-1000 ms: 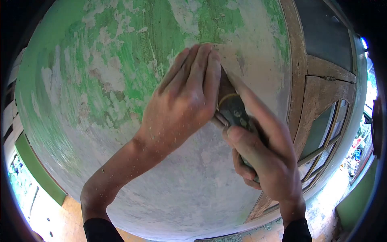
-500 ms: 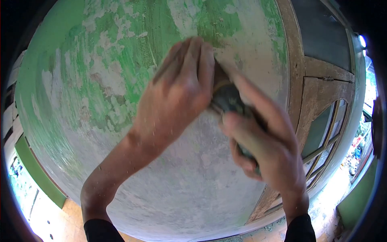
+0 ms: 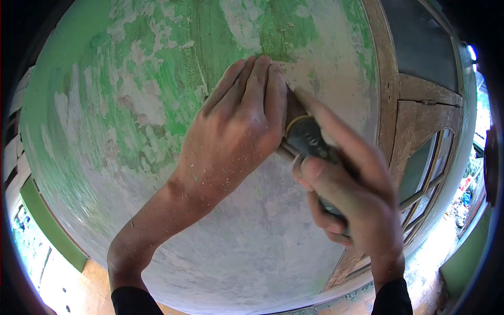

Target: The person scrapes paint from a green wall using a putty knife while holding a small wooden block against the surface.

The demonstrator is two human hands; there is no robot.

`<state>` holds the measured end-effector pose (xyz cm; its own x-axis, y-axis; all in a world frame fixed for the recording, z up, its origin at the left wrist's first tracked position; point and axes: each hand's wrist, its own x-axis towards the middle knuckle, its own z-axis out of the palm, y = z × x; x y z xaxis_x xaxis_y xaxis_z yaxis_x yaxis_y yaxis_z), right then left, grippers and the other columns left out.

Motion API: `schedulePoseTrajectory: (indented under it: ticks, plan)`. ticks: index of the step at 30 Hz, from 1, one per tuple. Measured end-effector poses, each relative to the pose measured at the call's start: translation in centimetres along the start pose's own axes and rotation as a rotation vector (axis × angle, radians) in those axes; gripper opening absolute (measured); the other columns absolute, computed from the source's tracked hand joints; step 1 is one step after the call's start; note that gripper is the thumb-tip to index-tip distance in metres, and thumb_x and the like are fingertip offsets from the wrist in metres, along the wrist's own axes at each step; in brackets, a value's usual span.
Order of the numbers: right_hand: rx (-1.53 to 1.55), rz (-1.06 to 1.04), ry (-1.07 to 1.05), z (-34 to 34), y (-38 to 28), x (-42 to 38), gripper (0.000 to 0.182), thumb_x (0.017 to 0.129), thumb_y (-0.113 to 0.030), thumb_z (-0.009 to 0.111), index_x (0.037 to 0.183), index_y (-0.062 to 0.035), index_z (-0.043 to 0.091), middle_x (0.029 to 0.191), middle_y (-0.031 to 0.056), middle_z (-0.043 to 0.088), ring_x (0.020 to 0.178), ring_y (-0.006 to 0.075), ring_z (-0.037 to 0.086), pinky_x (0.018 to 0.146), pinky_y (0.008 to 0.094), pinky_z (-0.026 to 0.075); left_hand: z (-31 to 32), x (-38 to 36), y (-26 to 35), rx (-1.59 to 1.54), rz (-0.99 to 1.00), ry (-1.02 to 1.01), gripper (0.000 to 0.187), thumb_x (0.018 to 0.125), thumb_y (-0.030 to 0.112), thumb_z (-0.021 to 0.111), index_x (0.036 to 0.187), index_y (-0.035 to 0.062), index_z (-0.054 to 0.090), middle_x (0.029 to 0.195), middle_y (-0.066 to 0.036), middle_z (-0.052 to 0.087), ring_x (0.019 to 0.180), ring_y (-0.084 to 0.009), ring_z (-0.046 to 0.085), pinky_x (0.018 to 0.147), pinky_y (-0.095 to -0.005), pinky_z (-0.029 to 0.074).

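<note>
- Gripping a dark-handled scraper [image 3: 308,137], the right hand [image 3: 362,197] curls around it.
- The left hand [image 3: 236,123], fingers straight and together, lies over the scraper's upper end.
- Behind the scraper, a patchy green wall [image 3: 252,226] meets a wooden door frame [image 3: 387,79].

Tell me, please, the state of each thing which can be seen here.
Left hand: flat, fingers extended and close together, over the tool's far end.
Right hand: closed around the tool's handle.
Tool: slanted, its far end partly hidden.
Left forearm: bare, specked.
Wall: patchy, mostly pale below.
Green paint: partly gone, pale areas between.
Wooden frame: brown, worn-looking.
</note>
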<state>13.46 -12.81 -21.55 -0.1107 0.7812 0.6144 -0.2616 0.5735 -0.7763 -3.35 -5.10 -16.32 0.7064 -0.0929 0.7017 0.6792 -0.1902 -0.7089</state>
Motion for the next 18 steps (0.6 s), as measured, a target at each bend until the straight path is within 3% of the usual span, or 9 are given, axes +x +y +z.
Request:
schedulePoseTrajectory:
  ticks: [2, 15, 18]
  plan:
    - [-0.009, -0.083, -0.115, -0.5, 2.0, 0.1, 0.070, 0.090, -0.011, 0.055, 0.155, -0.0010, 0.032, 0.077, 0.0040, 0.055, 0.040, 0.0042, 0.039, 0.034, 0.0208, 0.025, 0.4, -0.8, 0.8, 0.021, 0.005, 0.002, 0.053, 0.081, -0.004, 0.067, 0.132, -0.0065, 0.053, 0.129, -0.022, 0.062, 0.120, -0.0375, 0.062, 0.104, -0.0430, 0.053]
    - [-0.111, -0.064, -0.047, -0.5, 0.2, 1.8, 0.067, 0.093, -0.018, 0.059, 0.155, -0.0073, 0.036, 0.081, 0.0044, 0.056, 0.045, 0.0036, 0.042, 0.035, 0.0208, 0.026, 1.4, 1.5, -1.2, 0.167, 0.004, 0.055, 0.053, 0.079, -0.005, 0.066, 0.131, -0.0072, 0.052, 0.130, -0.021, 0.061, 0.122, -0.0337, 0.061, 0.106, -0.0388, 0.051]
    - [-0.062, -0.036, -0.060, -1.0, 1.0, 2.3, 0.068, 0.092, -0.013, 0.061, 0.155, -0.0075, 0.037, 0.081, 0.0042, 0.057, 0.046, 0.0049, 0.043, 0.036, 0.0217, 0.032, 0.6, 1.5, -1.4, 0.250, 0.051, 0.004, 0.054, 0.079, -0.004, 0.066, 0.130, -0.0073, 0.052, 0.130, -0.021, 0.062, 0.123, -0.0327, 0.061, 0.108, -0.0377, 0.050]
